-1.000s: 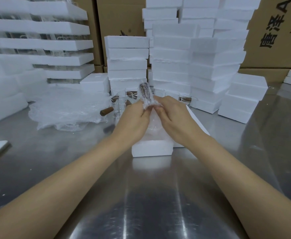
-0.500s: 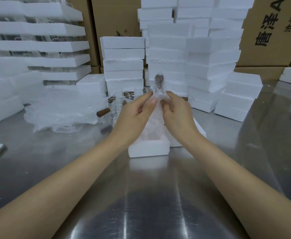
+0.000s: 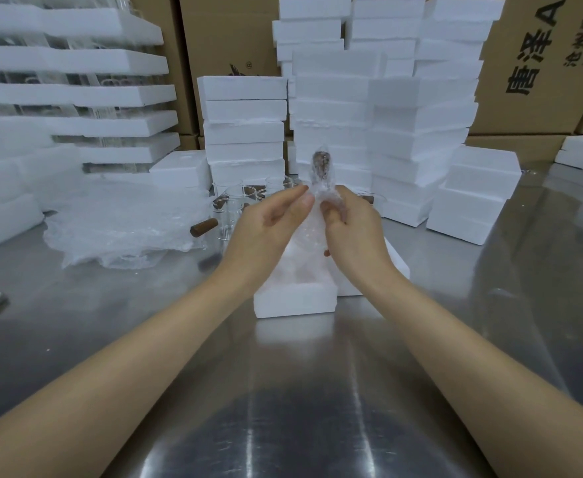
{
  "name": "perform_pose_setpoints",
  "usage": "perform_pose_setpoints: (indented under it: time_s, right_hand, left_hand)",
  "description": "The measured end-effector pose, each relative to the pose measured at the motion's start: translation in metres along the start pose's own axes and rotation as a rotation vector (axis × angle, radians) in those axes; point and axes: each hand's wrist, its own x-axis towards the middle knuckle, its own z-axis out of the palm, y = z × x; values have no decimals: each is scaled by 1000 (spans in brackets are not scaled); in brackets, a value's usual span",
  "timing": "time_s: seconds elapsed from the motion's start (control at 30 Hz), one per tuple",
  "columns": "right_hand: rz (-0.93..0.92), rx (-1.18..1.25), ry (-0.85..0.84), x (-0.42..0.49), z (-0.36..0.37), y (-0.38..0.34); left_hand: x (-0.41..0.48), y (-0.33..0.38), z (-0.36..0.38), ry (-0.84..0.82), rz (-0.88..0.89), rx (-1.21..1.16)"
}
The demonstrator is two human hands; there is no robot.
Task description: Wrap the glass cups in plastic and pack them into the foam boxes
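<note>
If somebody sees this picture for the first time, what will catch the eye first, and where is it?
First come the two hands at the centre: the left hand and the right hand pinch a plastic-wrapped cup, its brown handle pointing up, above a foam box on the steel table. Behind them rise tall stacks of white foam boxes, and a heap of clear plastic wrap lies to the left.

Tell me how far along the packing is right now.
Done: plastic already covers one cup, handle included. In hand: the left hand and right hand pinch that wrap closed above the open foam box. Left: seat it in the box, then wrap the bare cups behind the hands. Whether the stacked boxes are filled is not visible.
</note>
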Motion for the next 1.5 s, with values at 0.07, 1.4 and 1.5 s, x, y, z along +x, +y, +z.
perform_pose_setpoints:
  time_s: [0.07,1.4,1.5]
  right_hand:
    - [-81,-71,7,-4,4,0]
    - [-132,188,-318,-11,12,-5]
    - [-30,353,-293,-3,7,-6]
  left_hand:
    - [2,0,0,77,-18,-30]
    - [8,-3,-16,260,36,237]
    - [14,-4,-20,206,-72,154]
